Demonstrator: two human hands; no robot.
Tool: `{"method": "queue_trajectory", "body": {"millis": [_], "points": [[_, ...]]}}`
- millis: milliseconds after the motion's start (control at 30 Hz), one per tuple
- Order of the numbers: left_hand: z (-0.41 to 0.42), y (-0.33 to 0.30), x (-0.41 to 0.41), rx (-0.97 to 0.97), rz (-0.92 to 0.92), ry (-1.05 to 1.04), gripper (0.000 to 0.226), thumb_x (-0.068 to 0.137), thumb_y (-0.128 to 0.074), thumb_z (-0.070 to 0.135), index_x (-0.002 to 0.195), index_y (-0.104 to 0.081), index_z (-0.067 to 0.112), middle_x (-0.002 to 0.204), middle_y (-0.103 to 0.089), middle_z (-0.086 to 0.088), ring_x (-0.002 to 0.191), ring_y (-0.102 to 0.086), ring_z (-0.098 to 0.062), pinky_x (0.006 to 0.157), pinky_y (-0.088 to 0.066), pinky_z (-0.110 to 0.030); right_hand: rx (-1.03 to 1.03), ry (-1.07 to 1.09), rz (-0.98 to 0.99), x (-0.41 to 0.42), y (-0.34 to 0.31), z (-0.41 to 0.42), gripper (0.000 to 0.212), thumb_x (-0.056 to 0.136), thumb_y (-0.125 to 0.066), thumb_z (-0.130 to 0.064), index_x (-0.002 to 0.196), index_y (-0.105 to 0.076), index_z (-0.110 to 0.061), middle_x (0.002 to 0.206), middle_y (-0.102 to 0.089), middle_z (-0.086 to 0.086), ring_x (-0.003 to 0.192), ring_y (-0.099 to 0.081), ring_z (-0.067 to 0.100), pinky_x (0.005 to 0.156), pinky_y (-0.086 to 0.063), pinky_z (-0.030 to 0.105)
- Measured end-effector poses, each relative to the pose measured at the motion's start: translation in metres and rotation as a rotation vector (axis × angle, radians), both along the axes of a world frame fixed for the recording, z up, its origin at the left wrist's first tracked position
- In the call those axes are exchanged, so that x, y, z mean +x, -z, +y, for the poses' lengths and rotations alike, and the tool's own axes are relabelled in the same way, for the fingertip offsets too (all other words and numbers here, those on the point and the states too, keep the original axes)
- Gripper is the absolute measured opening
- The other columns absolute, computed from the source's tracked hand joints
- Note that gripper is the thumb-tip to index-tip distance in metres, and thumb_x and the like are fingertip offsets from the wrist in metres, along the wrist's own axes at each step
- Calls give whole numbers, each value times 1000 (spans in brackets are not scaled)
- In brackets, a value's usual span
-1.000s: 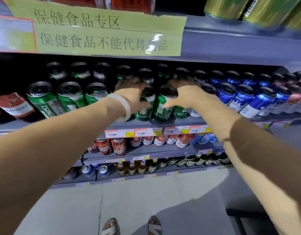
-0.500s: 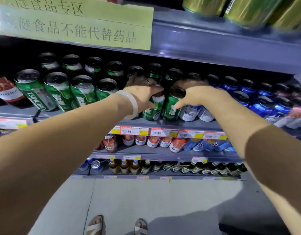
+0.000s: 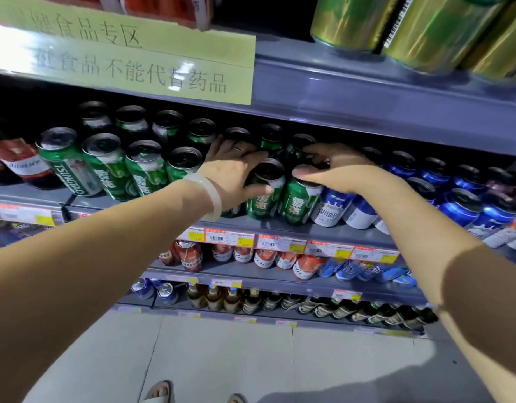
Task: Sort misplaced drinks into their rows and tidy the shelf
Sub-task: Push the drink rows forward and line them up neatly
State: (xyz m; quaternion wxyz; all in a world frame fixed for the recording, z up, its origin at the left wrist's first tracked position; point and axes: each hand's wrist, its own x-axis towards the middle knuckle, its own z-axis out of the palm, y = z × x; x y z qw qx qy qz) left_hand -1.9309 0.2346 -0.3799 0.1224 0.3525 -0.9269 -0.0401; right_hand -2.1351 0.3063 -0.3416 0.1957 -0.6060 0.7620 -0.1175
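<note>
Step looks like squaring up the green beer row on the middle shelf [image 3: 280,225]: left hand [image 3: 233,170] grips one front green can [image 3: 264,196], right hand [image 3: 335,170] grips its 3 o'clock neighbour [image 3: 300,199]. Six green cans front the row, blue-white cans [image 3: 335,207] touching at 3 o'clock; next move probably needs both pushed back level, upright.

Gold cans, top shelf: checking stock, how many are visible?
3, side by side at top right: left can, middle can, right can, cut by the frame edge. More may be hidden behind.
</note>
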Motion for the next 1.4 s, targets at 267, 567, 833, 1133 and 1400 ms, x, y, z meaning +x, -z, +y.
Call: {"method": "queue_trajectory", "body": {"millis": [267, 567, 833, 1133, 1400], "points": [[-63, -26, 43, 51, 102, -195, 45, 86, -58, 38, 124, -53, 14, 124, -59, -14, 114, -53, -32, 96, -41, -39, -129, 100, -49, 13, 5, -42, 54, 75, -68, -45, 123, -55, -24, 127, -59, 4, 114, -54, 24, 99, -40, 33], [-101, -8, 2, 273, 3, 4, 64, 75, -70, 41, 131, -44, 26, 133, -52, -6, 121, -48, -27, 101, -38, -36, -146, -100, -96, 13, 24, -74, 69, 66, -78, -36, 127, -46, -28, 126, -56, -1, 115, -52, 22, 99, -39, 37], [-114, 2, -5, 422, 70, 14, 57, 68, -77, 36, 119, -54, 26, 119, -60, -1, 109, -55, -22, 90, -39, -28, -146, -38, -57, 10, 35, -93, 77, 69, -78, -30, 135, -40, -20, 138, -46, 5, 124, -43, 22, 101, -33, 27], [-111, -4, 0, 416, 25, 10, 53, 68, -74, 43, 115, -58, 24, 116, -63, -2, 106, -57, -23, 95, -43, -35, 15, -54, -67, 5, 27, -97, 73, 67, -79, -28, 130, -41, -25, 129, -50, 3, 115, -47, 22, 98, -39, 35], [-115, -4, 1, 390, -16, 8, 53, 62, -72, 55, 108, -61, 31, 108, -66, 1, 100, -60, -23, 94, -45, -39, 140, -86, -60, -1, 18, -101, 72, 75, -71, -27, 136, -35, -20, 140, -43, 8, 126, -41, 24, 98, -32, 31]]}}
